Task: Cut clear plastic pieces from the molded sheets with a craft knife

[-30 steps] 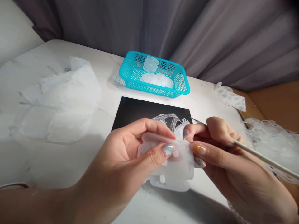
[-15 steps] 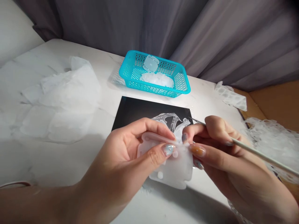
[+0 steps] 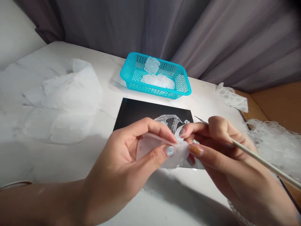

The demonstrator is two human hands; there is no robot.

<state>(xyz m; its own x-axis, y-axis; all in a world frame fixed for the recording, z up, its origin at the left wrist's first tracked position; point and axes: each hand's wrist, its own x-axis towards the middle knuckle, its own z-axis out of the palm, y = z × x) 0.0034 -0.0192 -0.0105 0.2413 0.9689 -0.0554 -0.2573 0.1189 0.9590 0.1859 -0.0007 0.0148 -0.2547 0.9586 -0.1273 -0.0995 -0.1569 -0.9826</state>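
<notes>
A thin, frosted white silicone-like piece [image 3: 147,145] with rounded corners is pinched between the thumb and fingers of my left hand [image 3: 127,163]. At its right edge, the thumb and fingertips of my right hand [image 3: 218,144] meet the same piece. My right hand also holds a slim pale-handled tool [image 3: 261,158], its thin dark point sticking out past the knuckles. Beneath both hands lies a black board [image 3: 136,111], carrying a clear, lacy cut-out scrap [image 3: 172,121]. My fingers cover part of the frosted piece.
A turquoise basket [image 3: 152,91] behind the board holds several frosted pieces [image 3: 160,81]. Translucent sheets [image 3: 70,91] are heaped at left. At right are a perforated strip [image 3: 232,97] and a cardboard box [image 3: 277,94] with tangled clear scraps [image 3: 275,142].
The frosted piece has tipped, so its lower part no longer hangs down toward me and its broad face looks foreshortened. Both hands keep nearly the same place.
</notes>
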